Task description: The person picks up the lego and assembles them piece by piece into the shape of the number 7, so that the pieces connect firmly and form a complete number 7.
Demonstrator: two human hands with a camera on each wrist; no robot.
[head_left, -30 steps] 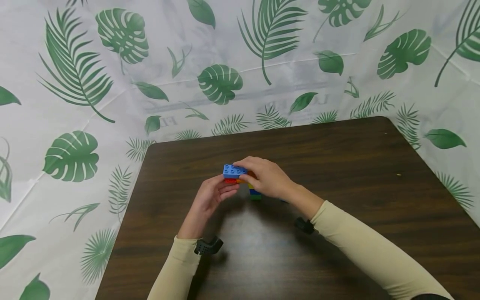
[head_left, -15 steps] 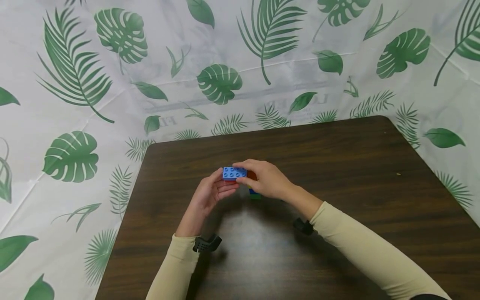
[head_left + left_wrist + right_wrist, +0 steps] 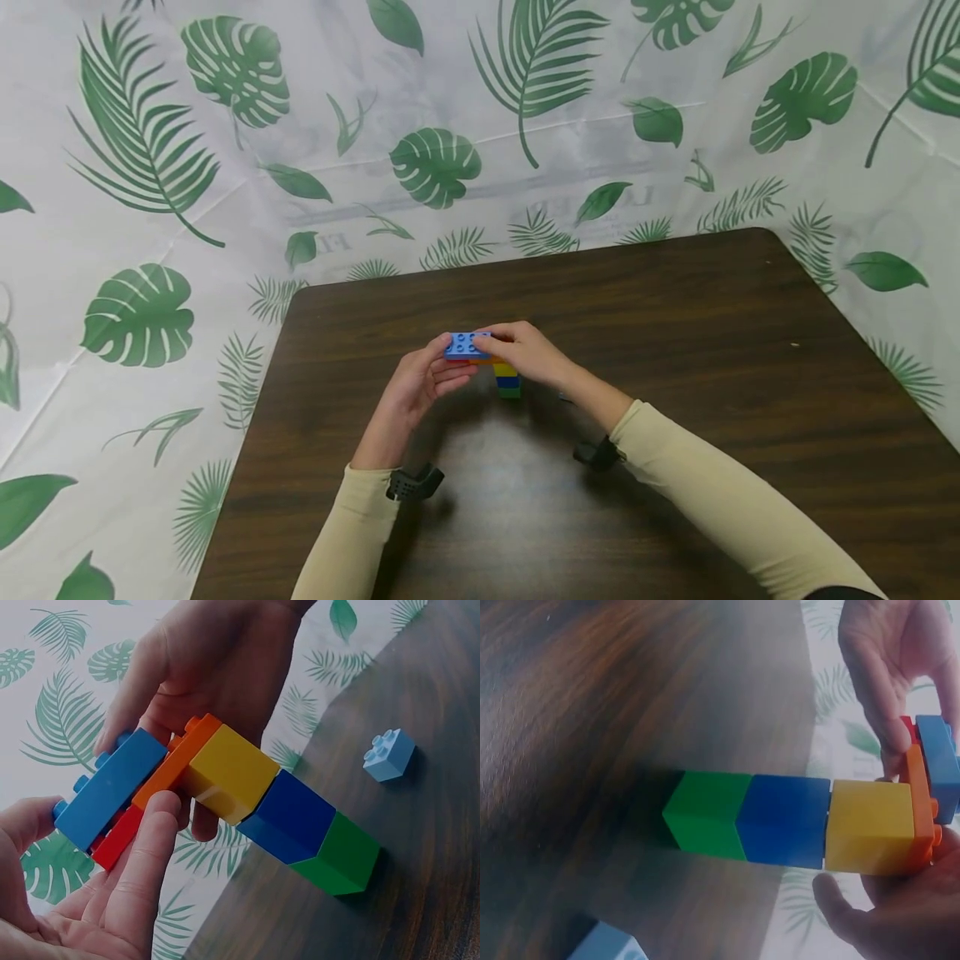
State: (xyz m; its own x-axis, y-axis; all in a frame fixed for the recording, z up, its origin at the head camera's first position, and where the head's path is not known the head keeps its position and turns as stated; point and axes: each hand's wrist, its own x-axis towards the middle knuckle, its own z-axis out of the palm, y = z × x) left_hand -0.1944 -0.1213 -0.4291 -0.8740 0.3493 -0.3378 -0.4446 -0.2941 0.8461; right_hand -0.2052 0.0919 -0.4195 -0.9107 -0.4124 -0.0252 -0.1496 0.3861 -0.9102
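White sheeting (image 3: 352, 179) with green leaves (image 3: 435, 167) and faint, mostly unreadable lettering (image 3: 335, 242) backs a dark wood-grain surface (image 3: 675, 333). Well in from the far edge, the left hand (image 3: 415, 390) and right hand (image 3: 534, 354) both pinch a blue brick (image 3: 462, 346) topping a brick tower (image 3: 508, 382), overhanging toward the left edge.

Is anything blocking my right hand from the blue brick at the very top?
Nothing visible is: in the head view, your right hand touches the blue brick. Your left hand is at the brick's other end, not between them.
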